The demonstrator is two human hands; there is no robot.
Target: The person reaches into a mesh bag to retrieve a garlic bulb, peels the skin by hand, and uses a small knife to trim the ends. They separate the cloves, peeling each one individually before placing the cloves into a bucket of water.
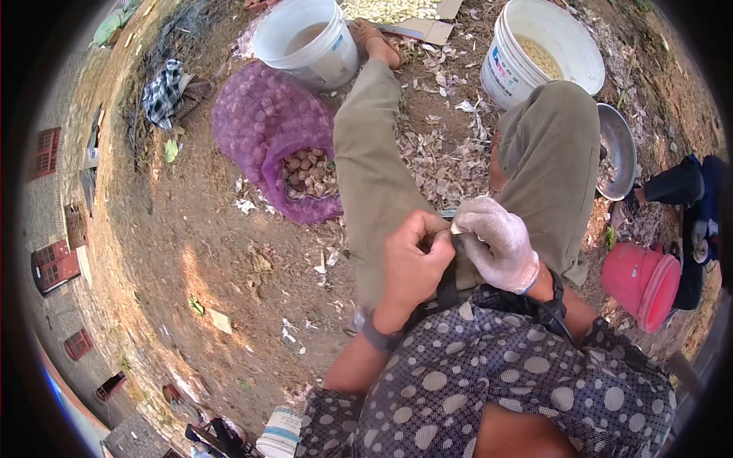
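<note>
My left hand (418, 258) is bare, with its fingers pinched together in front of my lap. Against its fingertips, my right hand (496, 240) wears a whitish glove and is closed too. A small pale piece (456, 228) shows between the fingertips of both hands; it looks like a clove, though most of it is hidden. To the left of my leg lies a purple mesh sack (263, 130), its mouth open on brownish bulbs (309, 172).
A white bucket (309, 46) with cloudy water stands past my left knee. Another white bucket (534, 57) holds pale cloves. A metal bowl (617, 153) and a pink bucket (641, 282) are at the right, near another person's leg (676, 187). Peels (443, 156) litter the ground.
</note>
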